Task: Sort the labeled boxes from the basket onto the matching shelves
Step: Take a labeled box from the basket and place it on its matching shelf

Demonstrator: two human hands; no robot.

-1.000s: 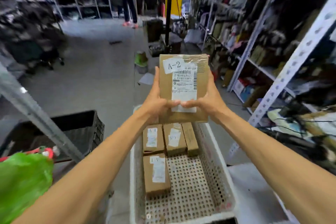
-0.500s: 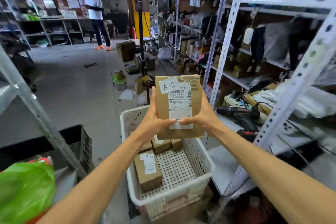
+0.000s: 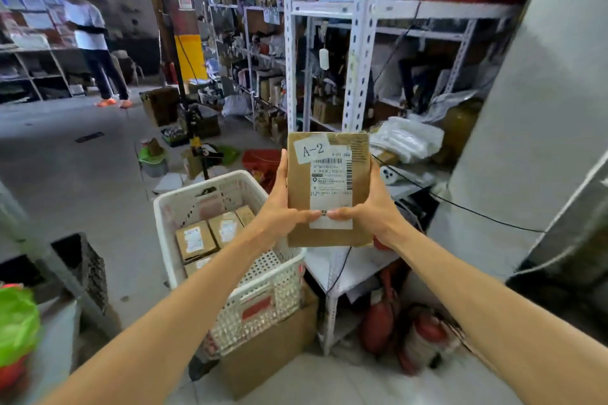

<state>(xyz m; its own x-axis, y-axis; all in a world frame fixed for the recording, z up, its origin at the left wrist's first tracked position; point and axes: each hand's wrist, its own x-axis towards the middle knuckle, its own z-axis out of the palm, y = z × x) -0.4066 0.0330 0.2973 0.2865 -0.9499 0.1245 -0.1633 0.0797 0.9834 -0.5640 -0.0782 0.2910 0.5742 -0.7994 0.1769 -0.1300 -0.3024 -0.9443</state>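
**Figure.** A brown cardboard box (image 3: 329,187) is held upright in the air by both hands. It is above and just right of the far right corner of the white basket (image 3: 204,189), and it faces the white slotted shelving (image 3: 360,59). The left hand (image 3: 279,207) and right hand (image 3: 375,210) clamp its side edges. The thumbs lie across the front and almost meet at the bottom of the printed shipping label, while the fingers (image 3: 283,168) wrap behind. A handwritten label (image 3: 312,149) at the top left corner reads "A-2". Other boxes (image 3: 195,240) lie in the far half of the basket, which stands on a cardboard carton (image 3: 269,352) on the floor.

Likely failures:
1. **Misfiling.** No shelf marking is legible in this blurred view, so the box could go on the wrong shelf unless a matching tag is found first.
2. **Tipping.** The thumbs press low on the box, so a quick reach could let the top swing away.
3. **Snagging.** A black cable (image 3: 460,207) is strung across the space before the shelving and could catch a forearm or the box.
4. **Upset.** The left forearm passes over the basket's right rim, and a knock could shift the basket on its carton.
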